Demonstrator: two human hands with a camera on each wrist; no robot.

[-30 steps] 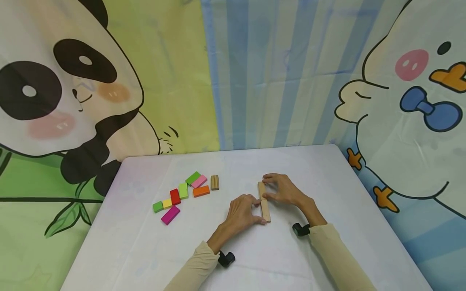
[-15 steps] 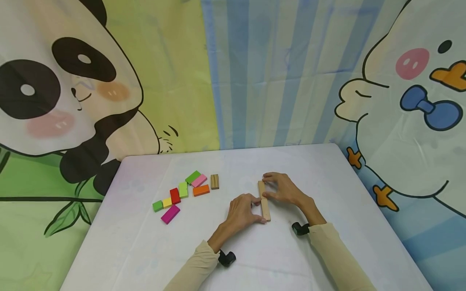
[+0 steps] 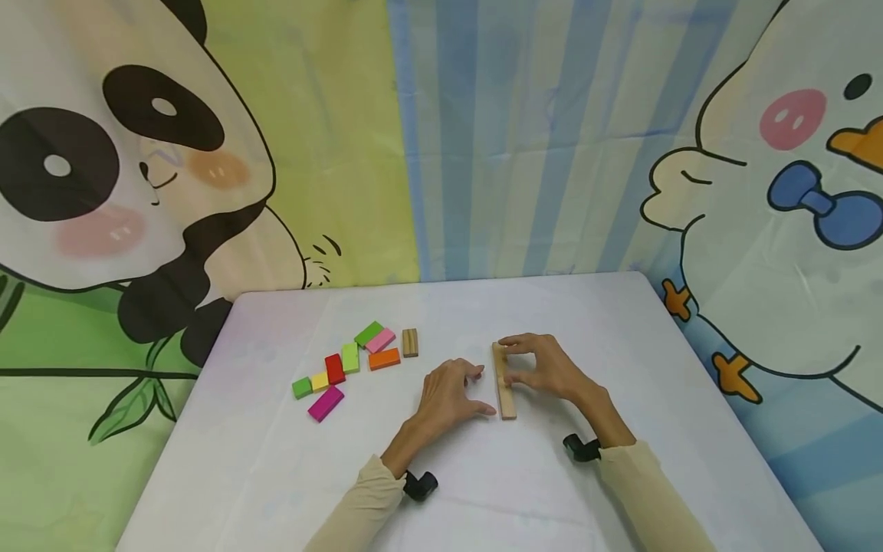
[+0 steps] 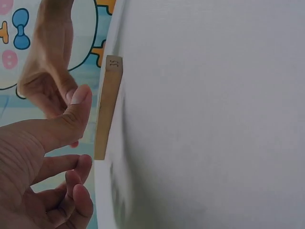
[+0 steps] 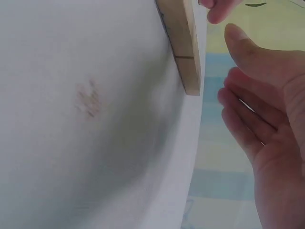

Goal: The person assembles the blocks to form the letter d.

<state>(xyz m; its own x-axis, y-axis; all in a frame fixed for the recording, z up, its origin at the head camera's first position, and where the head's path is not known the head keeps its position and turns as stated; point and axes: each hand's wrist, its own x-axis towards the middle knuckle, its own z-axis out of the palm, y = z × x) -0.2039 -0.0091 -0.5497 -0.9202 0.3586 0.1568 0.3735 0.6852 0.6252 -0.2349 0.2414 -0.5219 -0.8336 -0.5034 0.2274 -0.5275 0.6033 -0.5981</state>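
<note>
Plain wooden blocks [image 3: 507, 400] lie end to end in a narrow row, running away from me on the white table. A seam crosses the wooden row [image 5: 183, 57] in the right wrist view, and the left wrist view shows a number on the near end of the wooden block [image 4: 109, 105]. To the left of the row is my left hand [image 3: 444, 395], thumb and fingers spread and apart from the wood. My right hand [image 3: 552, 369] hovers at the right side by the far end, fingers loosely bent, with a gap to the wood in the right wrist view.
Left of the hands lie several coloured blocks, including a magenta block [image 3: 326, 403], a red block [image 3: 334, 369] and an orange block [image 3: 384, 359]. A striped wooden block [image 3: 410, 343] stands beside them. Cartoon-printed cloth [image 3: 524, 138] hangs behind the table [image 3: 586, 307].
Both hands have let go of the wooden row. The left hand has drawn back to the left, and the right hand has eased off to the right. The row lies in place.
</note>
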